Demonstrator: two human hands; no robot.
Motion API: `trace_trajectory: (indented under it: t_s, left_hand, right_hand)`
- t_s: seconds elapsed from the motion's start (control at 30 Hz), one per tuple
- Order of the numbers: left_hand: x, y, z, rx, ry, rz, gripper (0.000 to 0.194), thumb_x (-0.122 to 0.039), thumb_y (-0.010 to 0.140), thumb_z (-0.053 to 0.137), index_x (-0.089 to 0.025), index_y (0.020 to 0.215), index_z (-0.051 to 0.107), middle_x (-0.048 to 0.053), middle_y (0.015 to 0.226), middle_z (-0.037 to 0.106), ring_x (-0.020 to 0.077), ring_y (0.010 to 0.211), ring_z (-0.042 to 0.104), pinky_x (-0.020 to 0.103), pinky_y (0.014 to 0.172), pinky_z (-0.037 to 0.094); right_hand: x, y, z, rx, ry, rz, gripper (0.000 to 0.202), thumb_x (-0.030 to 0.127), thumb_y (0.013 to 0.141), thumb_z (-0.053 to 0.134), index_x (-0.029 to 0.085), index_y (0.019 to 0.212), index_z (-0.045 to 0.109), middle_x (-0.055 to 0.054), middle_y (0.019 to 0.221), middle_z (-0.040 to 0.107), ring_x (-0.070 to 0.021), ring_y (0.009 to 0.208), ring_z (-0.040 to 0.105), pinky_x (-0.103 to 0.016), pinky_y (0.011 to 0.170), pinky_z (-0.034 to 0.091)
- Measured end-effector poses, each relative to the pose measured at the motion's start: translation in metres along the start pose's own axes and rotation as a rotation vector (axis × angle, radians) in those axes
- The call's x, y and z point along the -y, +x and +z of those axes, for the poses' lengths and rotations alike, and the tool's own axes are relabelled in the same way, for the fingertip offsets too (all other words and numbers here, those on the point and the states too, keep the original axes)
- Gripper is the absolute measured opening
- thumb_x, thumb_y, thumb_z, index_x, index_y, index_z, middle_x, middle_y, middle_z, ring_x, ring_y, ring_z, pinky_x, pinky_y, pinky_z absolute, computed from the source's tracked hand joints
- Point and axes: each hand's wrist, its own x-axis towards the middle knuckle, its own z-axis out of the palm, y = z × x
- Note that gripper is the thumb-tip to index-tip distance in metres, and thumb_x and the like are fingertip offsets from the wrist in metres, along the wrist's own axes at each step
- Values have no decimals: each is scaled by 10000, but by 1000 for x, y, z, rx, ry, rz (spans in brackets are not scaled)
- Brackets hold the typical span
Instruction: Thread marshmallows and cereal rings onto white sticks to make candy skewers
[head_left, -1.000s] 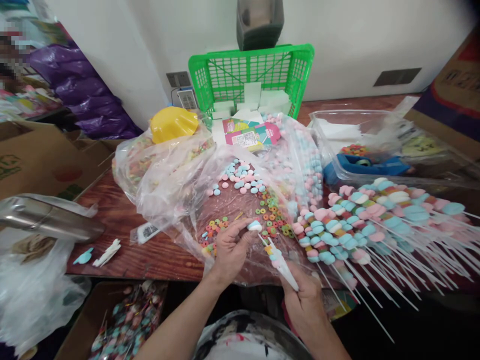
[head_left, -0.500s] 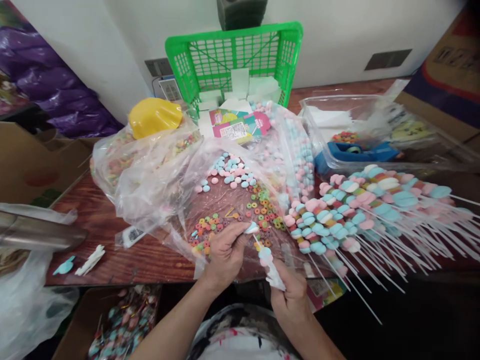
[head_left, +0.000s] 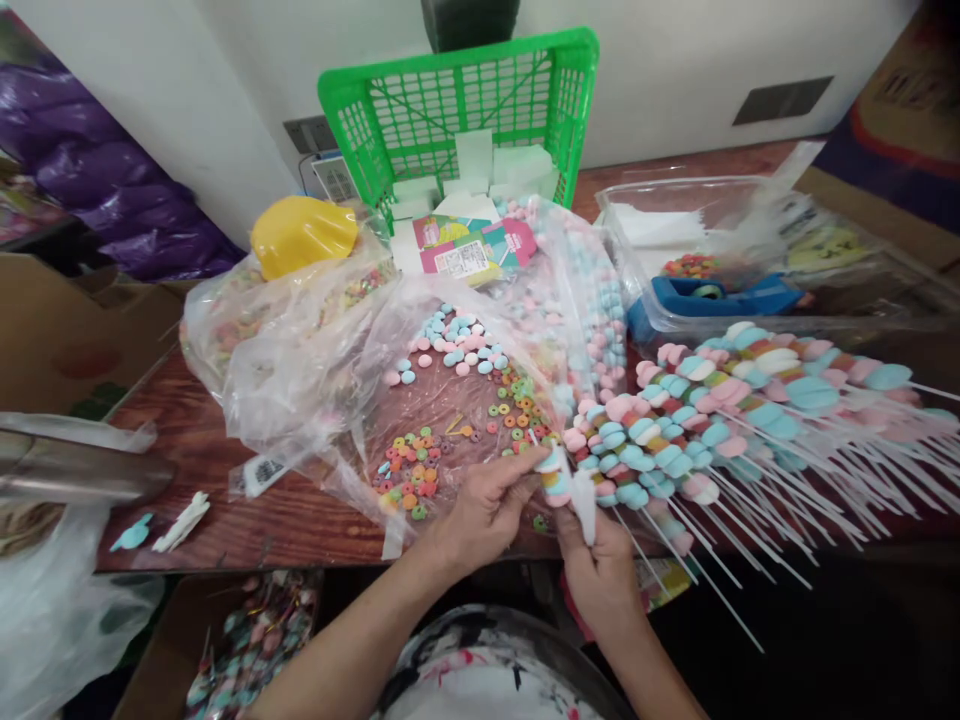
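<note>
My right hand [head_left: 602,568] grips the lower end of a candy skewer [head_left: 553,482], together with a bundle of white sticks [head_left: 583,505]. Blue, white and pink candies are stacked on the skewer. With thumb and index finger closed, my left hand [head_left: 484,508] pinches at the stacked candies from the left side; just what lies between the fingertips is partly hidden. Colourful ring candies [head_left: 416,465] lie on the plastic sheet in front of my hands. Farther back on it are pink, blue and white round candies [head_left: 466,340].
Finished-looking candy skewers [head_left: 705,430] are piled on the right, sticks overhanging the table edge. A green basket [head_left: 457,75] stands behind. Clear bags [head_left: 292,330] lie left, a yellow bowl-like item [head_left: 304,238] on them. A clear plastic bin [head_left: 675,195] holds a blue tape dispenser [head_left: 720,297].
My left hand has moved right, from the loose candy at the stick's tip to the stack. My right hand has risen slightly rightward. More candies now sit together on the skewer.
</note>
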Motion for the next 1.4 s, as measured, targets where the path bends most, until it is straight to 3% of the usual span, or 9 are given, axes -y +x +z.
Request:
trace_trajectory:
  t_s: [0.1,0.2,0.27,0.33,0.53,0.67,0.9,1.13,1.4]
  left_hand:
    - [16,25,-15,6,137,-164,479,-228,915,465,-221,1390,404,46,929,706,133,718,637,265,695,516]
    - [34,54,-28,122,581,-137,288,-238,857,542,-166,1116,643,93,932,674,221,888,594,372,839,472]
    - [42,67,-31,262,791,-97,168,-220,824,566,-152,905,696,113,920,651,262,939,558,404,861,448]
    - [47,72,-29,330,874,-82,146,-196,816,553,-152,829,692,112,901,634,265,934,543,394,847,445]
    - [54,63,-25,289,852,-33,207,-204,836,502,-165,927,684,98,952,626,238,950,526,364,877,422]
    - [54,70,-26,316,871,-90,244,-251,820,531,-152,995,669,103,961,617,240,933,525,368,860,424]
    - [59,70,-31,323,862,-12,236,-208,871,447,-151,954,661,99,922,601,224,909,506,360,853,416]
    - [72,58,-31,267,829,69,215,-219,873,482,-156,984,655,96,957,585,218,915,496,353,841,418]
    - [61,53,-31,318,888,123,216,-141,886,432,-147,931,643,102,914,578,222,887,480,349,798,412]
  right_hand:
    - [-8,2,-7,-56,59,119,260,316,904,508,137,927,695,-8,615,612,-146,555,562,-230,521,483]
    - [-13,2,-10,-76,67,116,267,345,884,543,138,930,705,-5,606,600,-152,558,553,-240,533,484]
    - [-13,3,-11,-75,64,100,274,348,886,542,141,953,709,-10,608,611,-166,588,579,-242,546,493]
    - [-10,4,-12,-69,61,84,285,342,896,527,141,989,706,-13,596,619,-183,632,611,-240,564,506]
    - [-7,4,-14,-13,-23,-28,261,290,896,499,143,946,708,-31,664,684,-176,633,651,-234,585,529]
    - [-6,4,-13,28,-84,-127,254,251,880,497,142,970,708,-56,753,723,-177,648,677,-240,616,543]
    - [-1,9,-13,10,-73,-75,284,283,902,462,143,905,709,-25,675,700,-156,587,647,-211,576,530]
    - [-9,5,-10,34,-114,-69,305,278,882,473,148,1024,709,-55,771,735,-191,722,695,-233,662,550]
    - [-3,6,-14,28,-89,-48,310,301,890,475,122,960,718,-55,755,735,-185,667,689,-240,633,554]
